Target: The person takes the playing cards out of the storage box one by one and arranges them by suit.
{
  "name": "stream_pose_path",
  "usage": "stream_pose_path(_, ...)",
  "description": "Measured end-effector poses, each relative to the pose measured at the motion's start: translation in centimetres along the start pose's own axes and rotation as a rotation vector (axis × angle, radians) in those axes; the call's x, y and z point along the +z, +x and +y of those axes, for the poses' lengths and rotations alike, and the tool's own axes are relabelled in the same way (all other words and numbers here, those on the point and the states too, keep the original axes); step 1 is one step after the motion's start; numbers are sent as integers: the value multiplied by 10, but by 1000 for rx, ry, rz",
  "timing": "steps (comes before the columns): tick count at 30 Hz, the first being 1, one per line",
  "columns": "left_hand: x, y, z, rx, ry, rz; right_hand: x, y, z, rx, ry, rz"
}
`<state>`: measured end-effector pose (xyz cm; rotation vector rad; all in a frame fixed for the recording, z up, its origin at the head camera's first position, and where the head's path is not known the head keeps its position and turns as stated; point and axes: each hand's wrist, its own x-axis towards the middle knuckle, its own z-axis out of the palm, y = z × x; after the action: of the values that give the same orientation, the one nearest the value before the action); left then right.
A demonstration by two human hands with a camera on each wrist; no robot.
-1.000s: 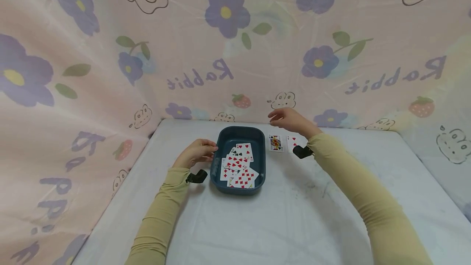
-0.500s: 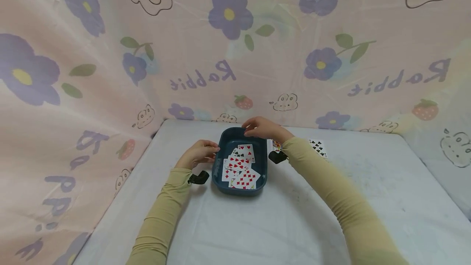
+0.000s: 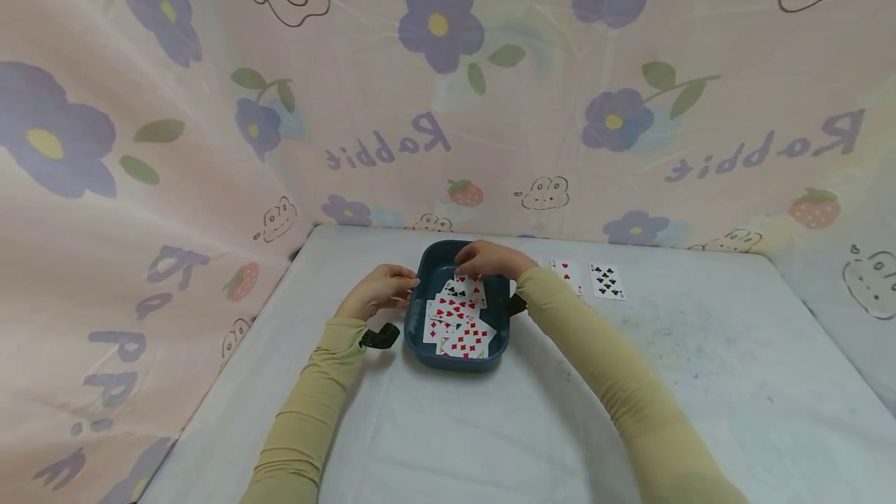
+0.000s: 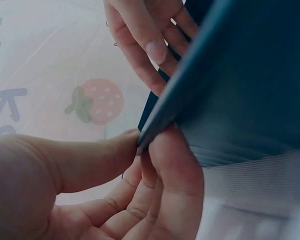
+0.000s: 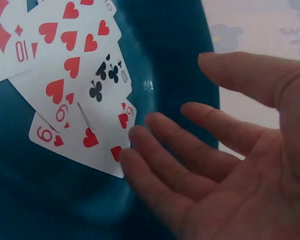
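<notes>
A dark blue rectangular tray [image 3: 457, 365] holds several overlapping face-up playing cards [image 3: 465, 341], red and black suits among them. My left hand [image 3: 378, 292] pinches the tray's left rim between thumb and index finger, as the left wrist view shows closely at the rim [image 4: 162, 107]. Over the far right part of the tray, my right hand [image 3: 493, 259] reaches in with its fingers apart and relaxed, nothing between them. In the right wrist view, the fingertips lie right beside a red heart card [image 5: 102, 150] at the end of the pile. Part of that card is covered by other cards.
To the tray's right, a heart card [image 3: 565, 274] and a black-suit card [image 3: 607, 281] lie face up on the white-covered table [image 3: 700, 379]. Another card is mostly hidden behind the right hand. A patterned cloth [image 3: 525, 99] rises behind and at the sides.
My right hand has moved left from above the table cards, over the tray's far rim, and down toward the cards inside. My left hand keeps its pinch on the rim.
</notes>
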<state>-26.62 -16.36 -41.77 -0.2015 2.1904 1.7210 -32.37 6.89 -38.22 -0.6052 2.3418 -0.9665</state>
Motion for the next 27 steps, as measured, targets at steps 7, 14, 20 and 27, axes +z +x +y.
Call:
stream_pose_path(7, 0, 1, -1, 4, 0, -6, 5, 0, 0, 127, 7, -90)
stream_pose_path(14, -2, 1, -2, -7, -16, -4, 16, 3, -4, 164, -53, -286)
stream_pose_path(20, -3, 0, -4, 0, -21, -8, 26, 3, -6, 161, -100, -372)
stream_pose_path(27, 0, 1, 0, 7, -13, -10, 27, 0, -4, 146, -161, -391)
